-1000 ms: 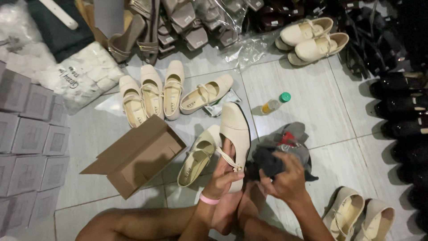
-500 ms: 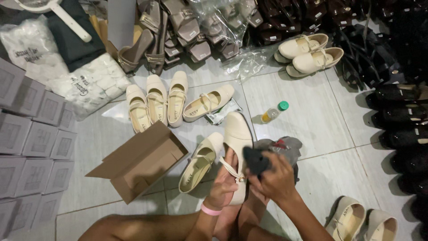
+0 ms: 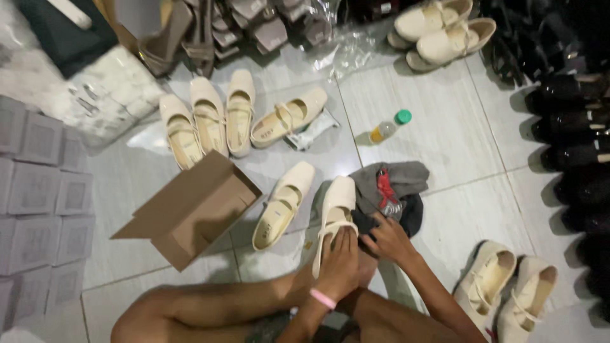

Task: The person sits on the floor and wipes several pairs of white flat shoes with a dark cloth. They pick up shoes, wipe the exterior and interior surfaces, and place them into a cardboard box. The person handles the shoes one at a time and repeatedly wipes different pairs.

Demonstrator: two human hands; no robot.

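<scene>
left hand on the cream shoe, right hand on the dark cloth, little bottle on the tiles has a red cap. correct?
Not quite: the small bottle on the tiles has a green cap, not red, as the head view shows. The rest holds: the left hand rests on the cream shoe, and the right hand is on the dark cloth beside it.

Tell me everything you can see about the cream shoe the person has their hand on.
The cream shoe is a flat, square-toed slip-on with a thin strap across the opening, smooth and leather-like. It lies toe pointing away on the grey tiled floor, beside a matching shoe. The left hand covers its heel end; the dark cloth touches its right side.
</scene>
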